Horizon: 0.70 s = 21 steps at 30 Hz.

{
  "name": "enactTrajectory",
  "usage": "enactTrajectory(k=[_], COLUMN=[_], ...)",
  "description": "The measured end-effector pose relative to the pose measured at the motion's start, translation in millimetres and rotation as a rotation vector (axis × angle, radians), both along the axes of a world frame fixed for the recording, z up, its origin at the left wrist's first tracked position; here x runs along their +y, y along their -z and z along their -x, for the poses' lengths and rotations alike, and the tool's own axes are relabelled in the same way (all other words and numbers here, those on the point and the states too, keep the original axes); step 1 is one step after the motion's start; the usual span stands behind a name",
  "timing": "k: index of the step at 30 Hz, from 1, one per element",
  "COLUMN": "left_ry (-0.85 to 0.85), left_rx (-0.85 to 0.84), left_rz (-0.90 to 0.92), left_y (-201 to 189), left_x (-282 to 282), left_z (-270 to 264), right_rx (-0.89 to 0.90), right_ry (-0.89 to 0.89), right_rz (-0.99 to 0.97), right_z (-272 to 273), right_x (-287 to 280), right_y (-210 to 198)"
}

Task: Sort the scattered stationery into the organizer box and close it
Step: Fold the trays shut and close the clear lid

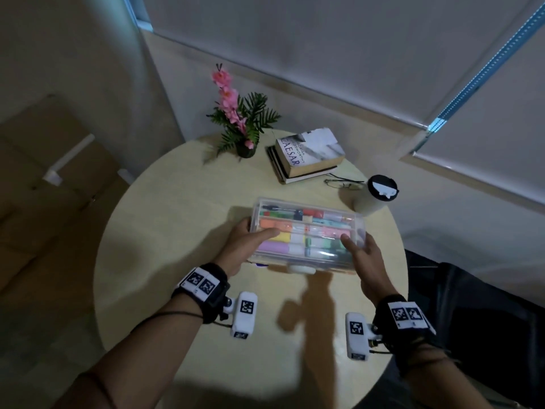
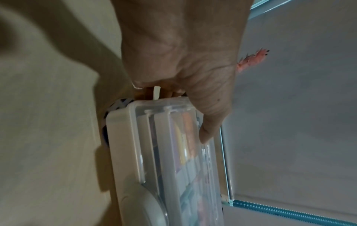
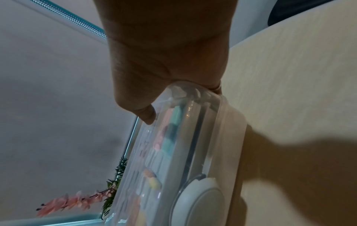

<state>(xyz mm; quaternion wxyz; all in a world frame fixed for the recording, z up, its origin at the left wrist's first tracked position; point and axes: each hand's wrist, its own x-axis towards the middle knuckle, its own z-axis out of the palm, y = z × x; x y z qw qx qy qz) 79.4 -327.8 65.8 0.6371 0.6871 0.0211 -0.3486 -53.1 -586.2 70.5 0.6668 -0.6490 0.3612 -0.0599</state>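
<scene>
Now | left hand (image 1: 249,239) and right hand (image 1: 364,255) each clamped on an end of the organizer box (image 1: 306,231) | press lid evenly, then snap the front latch (image 1: 300,268)

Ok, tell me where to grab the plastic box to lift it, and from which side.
Grip the plastic box by its two short ends, one hand from each side, thumbs on the lid and fingers underneath, as the left hand and right hand do now. It is long and flat, so end grips probably keep it level.

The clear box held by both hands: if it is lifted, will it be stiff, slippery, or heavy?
The box looks like hard plastic, so probably stiff. Its smooth lid may be slippery under the left hand and right hand. Packed full, it is likely somewhat heavy.
</scene>
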Motion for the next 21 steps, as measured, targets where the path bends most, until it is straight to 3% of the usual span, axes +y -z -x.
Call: enactTrajectory(k=[6, 10, 21], left_ry=[0.031, 0.01, 0.045], left_rx=[0.071, 0.127, 0.064], left_rz=[-0.028, -0.063, -0.043], left_y=[0.4, 23.6, 27.9], left_x=[-3.8, 1.3, 7.5], left_z=[-54.8, -79.1, -82.4], right_rx=[0.018, 0.018, -0.057], right_ry=[-0.061, -0.113, -0.132], right_rz=[-0.016, 0.001, -0.013], right_z=[-50.3, -70.1, -70.9], right_x=[-14.7, -16.0, -12.4], right_y=[15.0, 24.1, 30.6])
